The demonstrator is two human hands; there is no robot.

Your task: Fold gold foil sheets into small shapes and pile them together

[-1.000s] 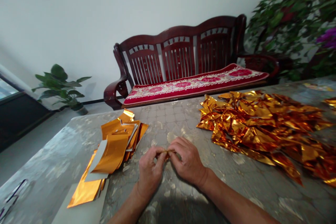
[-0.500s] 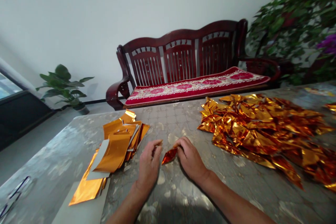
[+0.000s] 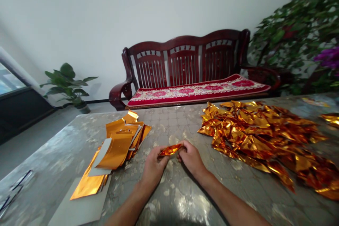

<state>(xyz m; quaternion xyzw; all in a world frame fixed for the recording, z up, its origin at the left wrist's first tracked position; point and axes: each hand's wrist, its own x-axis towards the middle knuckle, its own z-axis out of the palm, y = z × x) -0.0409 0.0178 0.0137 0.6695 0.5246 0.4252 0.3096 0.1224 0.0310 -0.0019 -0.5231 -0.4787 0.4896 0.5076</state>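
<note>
Left hand (image 3: 155, 170) and right hand (image 3: 191, 159) each pinch one end of a folded gold foil piece (image 3: 170, 150), held at 12 o'clock from the wrists above the worktop (image 3: 45, 152); excess grip force could tear it, and a slip could lose it in the crumpled foil heap (image 3: 265, 137) at 3 o'clock.

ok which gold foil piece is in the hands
The small folded strip between left hand and right hand; others lie in the flat stack or crumpled heap.

Head-worn view, facing forward and down, close above the hands (image 3: 155, 171)
</note>
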